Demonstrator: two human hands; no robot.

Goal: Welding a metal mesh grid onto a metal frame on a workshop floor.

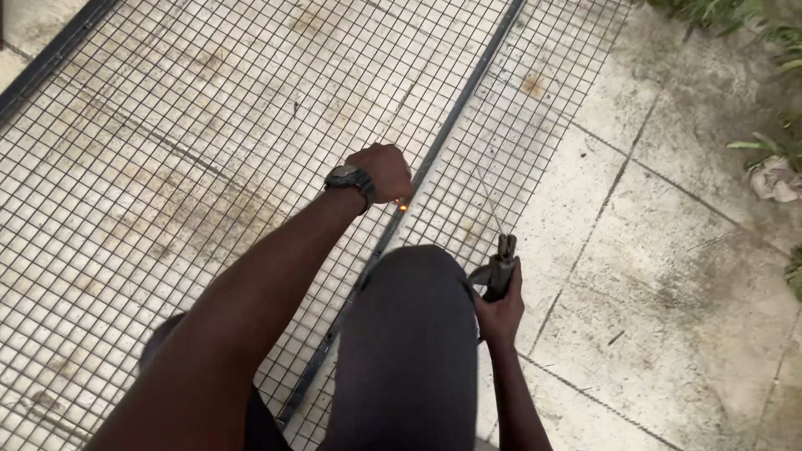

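Crouching over the wire mesh (209, 125), we close our right hand (499, 313) around the rod holder (499, 271); left fist (383, 171) clenched beside the frame bar (451, 125), steady near the spark (402, 205).

Down below, pale stone paving slabs (668, 276) spread across the right side, stained and mottled, with dark joint lines running diagonally between them. Up in the top right corner, green leafy plants (752, 21) hang over the edge of the paving. A little lower on the right edge, a crumpled pale scrap (775, 179) lies among more green blades (764, 144). A small dark twig (616, 337) rests on a slab, well apart from the plants. A rusty brown stain (531, 83) marks the floor farther up.
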